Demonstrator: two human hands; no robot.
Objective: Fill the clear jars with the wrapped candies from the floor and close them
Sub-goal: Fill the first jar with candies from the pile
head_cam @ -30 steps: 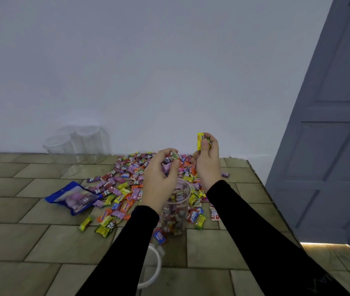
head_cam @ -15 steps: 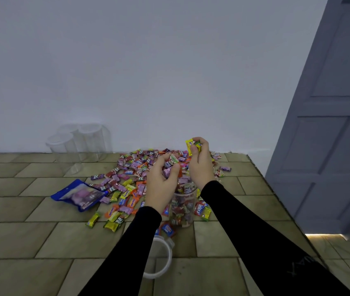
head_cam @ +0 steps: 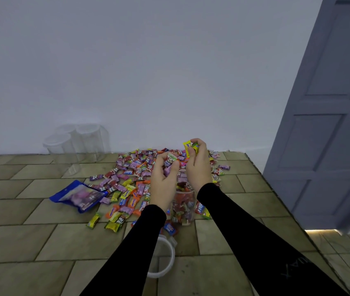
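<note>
Both fists full: my left hand (head_cam: 163,180) clutches candies, my right hand (head_cam: 198,167) pinches a yellow candy (head_cam: 188,148). Jar (head_cam: 183,205) mouth sits directly below, left hand nearer.

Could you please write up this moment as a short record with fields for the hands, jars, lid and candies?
left hand: holds several wrapped candies above the jar
right hand: holds yellow-wrapped candies, raised over the jar
jar in use: open, upright, mostly filled with candies
lid: off, lying on the floor nearer the person
candy pile: spread on the tiles behind and left of the jar
blue bag: lying left of the pile
spare jars: three, empty, by the wall
</note>
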